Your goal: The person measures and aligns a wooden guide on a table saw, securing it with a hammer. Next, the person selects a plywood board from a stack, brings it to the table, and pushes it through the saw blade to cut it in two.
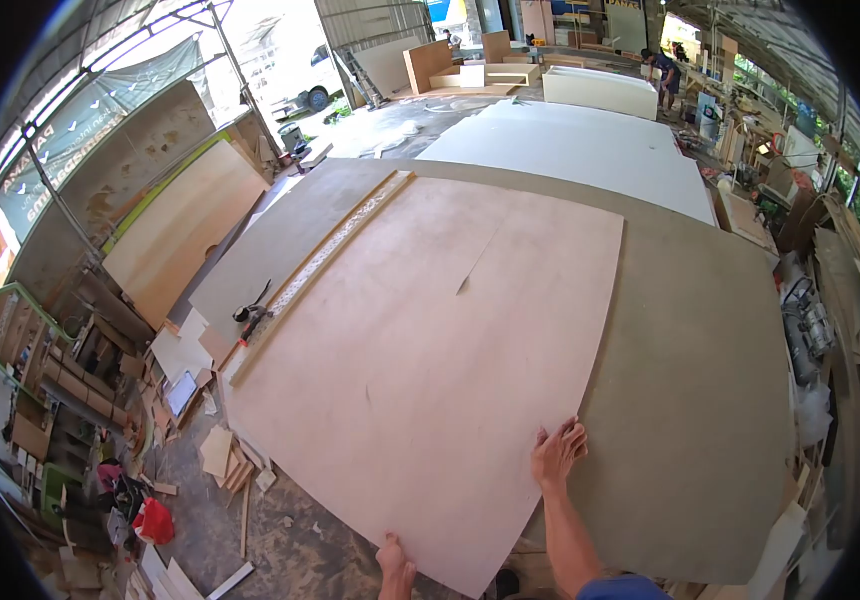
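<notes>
A large pinkish plywood sheet (430, 330) lies on a bigger grey-brown board (690, 380). My right hand (558, 455) is at the sheet's right edge, its fingers curled on that edge. My left hand (395, 560) grips the near edge, thumb on top and the other fingers hidden below. Along the sheet's left side lies a long wooden strip frame (322, 275) with a pale patterned middle. Beside it are a black tool (245, 313) and a red-handled tool (247, 335), too small to name surely.
White panels (570, 150) lie beyond the board. Offcuts (225, 455) and a red bag (154, 521) are on the floor at left. A plywood panel (185, 230) leans at left. A person (666, 78) bends at the back right, near cluttered benches.
</notes>
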Demonstrator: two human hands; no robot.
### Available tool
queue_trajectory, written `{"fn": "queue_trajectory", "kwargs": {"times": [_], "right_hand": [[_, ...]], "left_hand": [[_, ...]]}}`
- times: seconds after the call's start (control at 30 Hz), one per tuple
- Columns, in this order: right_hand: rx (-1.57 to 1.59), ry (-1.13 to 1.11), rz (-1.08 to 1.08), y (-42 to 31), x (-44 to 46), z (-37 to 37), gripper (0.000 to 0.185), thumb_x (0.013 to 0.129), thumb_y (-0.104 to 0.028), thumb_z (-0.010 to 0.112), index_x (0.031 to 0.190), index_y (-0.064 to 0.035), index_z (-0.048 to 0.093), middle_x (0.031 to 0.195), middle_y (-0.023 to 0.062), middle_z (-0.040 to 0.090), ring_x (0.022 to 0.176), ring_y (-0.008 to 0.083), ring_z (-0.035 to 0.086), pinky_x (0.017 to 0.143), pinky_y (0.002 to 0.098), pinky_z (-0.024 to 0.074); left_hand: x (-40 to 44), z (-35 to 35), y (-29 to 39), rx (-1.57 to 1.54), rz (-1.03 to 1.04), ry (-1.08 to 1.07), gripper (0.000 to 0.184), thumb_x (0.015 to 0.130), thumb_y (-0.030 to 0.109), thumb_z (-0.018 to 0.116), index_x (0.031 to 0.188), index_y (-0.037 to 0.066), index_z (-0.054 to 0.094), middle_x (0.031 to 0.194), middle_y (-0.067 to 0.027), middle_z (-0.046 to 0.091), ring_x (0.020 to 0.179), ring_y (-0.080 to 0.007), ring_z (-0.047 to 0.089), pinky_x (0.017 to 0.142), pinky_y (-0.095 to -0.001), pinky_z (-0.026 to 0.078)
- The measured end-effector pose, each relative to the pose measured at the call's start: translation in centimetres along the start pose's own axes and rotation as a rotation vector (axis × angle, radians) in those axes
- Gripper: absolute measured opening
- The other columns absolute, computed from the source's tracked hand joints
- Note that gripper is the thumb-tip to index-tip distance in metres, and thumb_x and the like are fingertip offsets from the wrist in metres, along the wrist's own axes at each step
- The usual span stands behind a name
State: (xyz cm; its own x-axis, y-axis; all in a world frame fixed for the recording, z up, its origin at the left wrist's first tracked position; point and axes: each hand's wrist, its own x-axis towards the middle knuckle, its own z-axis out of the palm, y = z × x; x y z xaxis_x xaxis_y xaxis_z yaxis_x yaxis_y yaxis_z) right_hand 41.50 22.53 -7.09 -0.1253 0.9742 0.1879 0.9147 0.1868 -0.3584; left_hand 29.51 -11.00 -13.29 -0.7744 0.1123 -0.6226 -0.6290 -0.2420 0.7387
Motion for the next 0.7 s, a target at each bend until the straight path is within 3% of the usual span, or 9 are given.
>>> {"fn": "queue_trajectory", "kwargs": {"times": [0.1,0.17,0.27,0.33,0.47,0.57,0.7], "right_hand": [[-0.008,0.039,-0.002,0.4,3.2,1.3,0.076,0.094,-0.039,0.061,0.143,0.0143,0.035,0.13,0.0205,0.041,0.119,0.0348,0.041,0.098,0.0495,0.0327],[-0.013,0.057,-0.001,0.6,5.3,2.0,0.076,0.094,-0.039,0.061,0.142,0.0139,0.036,0.13,0.0201,0.041,0.119,0.0345,0.041,0.097,0.0493,0.0328],[-0.023,0.087,-0.001,1.1,8.1,3.2,0.076,0.094,-0.04,0.061,0.142,0.013,0.037,0.13,0.0195,0.042,0.119,0.034,0.041,0.097,0.0492,0.0333],[-0.024,0.113,0.001,1.0,9.9,3.8,0.076,0.094,-0.041,0.061,0.142,0.0125,0.038,0.13,0.0192,0.042,0.119,0.0338,0.041,0.096,0.0492,0.0336],[-0.004,0.013,0.052,1.2,13.1,4.5,0.079,0.094,-0.044,0.061,0.144,0.011,0.034,0.133,0.0199,0.039,0.123,0.036,0.039,0.099,0.0534,0.0339],[0.06,-0.081,0.076,1.5,14.5,4.0,0.084,0.093,-0.047,0.061,0.146,0.0096,0.031,0.137,0.0215,0.035,0.129,0.0394,0.036,0.105,0.0582,0.0319],[0.031,-0.324,0.065,1.8,13.6,1.8,0.087,0.09,-0.05,0.064,0.152,0.0006,0.028,0.15,0.023,0.025,0.141,0.0437,0.025,0.113,0.0623,0.0248]], "left_hand": [[-0.9,5.3,1.2,0.086,-0.067,0.063,0.044,0.108,0.03,0.044,0.133,-0.006,0.05,0.129,-0.0142,0.059,0.11,-0.0293,0.062,0.095,-0.046,0.053],[0.1,7.2,0.1,-0.009,-0.003,0.044,0.043,0.106,0.027,0.049,0.127,-0.011,0.052,0.121,-0.0163,0.062,0.101,-0.0282,0.065,0.089,-0.046,0.056],[0.0,10.6,0.4,-0.001,-0.09,0.004,0.046,0.106,0.031,0.049,0.133,-0.007,0.049,0.13,-0.0133,0.058,0.112,-0.0272,0.061,0.095,-0.0471,0.054],[0.5,12.9,0.5,0.054,-0.092,0.061,0.05,0.105,0.033,0.052,0.134,-0.007,0.048,0.13,-0.0135,0.058,0.11,-0.0273,0.062,0.094,-0.047,0.055],[2.3,16.1,-0.3,0.143,-0.135,0.252,0.062,0.099,0.041,0.06,0.137,-0.005,0.044,0.13,-0.0142,0.058,0.104,-0.0284,0.064,0.086,-0.0475,0.058],[2.7,16.7,-0.7,0.1,-0.175,0.152,0.075,0.095,0.05,0.063,0.14,-0.002,0.031,0.127,-0.0186,0.057,0.101,-0.0316,0.065,0.081,-0.0487,0.06],[3.6,16.9,-2.0,0.096,-0.192,0.088,0.071,0.096,0.047,0.063,0.139,0.0,0.033,0.131,-0.0182,0.056,0.1,-0.0319,0.065,0.079,-0.0483,0.06]]}}
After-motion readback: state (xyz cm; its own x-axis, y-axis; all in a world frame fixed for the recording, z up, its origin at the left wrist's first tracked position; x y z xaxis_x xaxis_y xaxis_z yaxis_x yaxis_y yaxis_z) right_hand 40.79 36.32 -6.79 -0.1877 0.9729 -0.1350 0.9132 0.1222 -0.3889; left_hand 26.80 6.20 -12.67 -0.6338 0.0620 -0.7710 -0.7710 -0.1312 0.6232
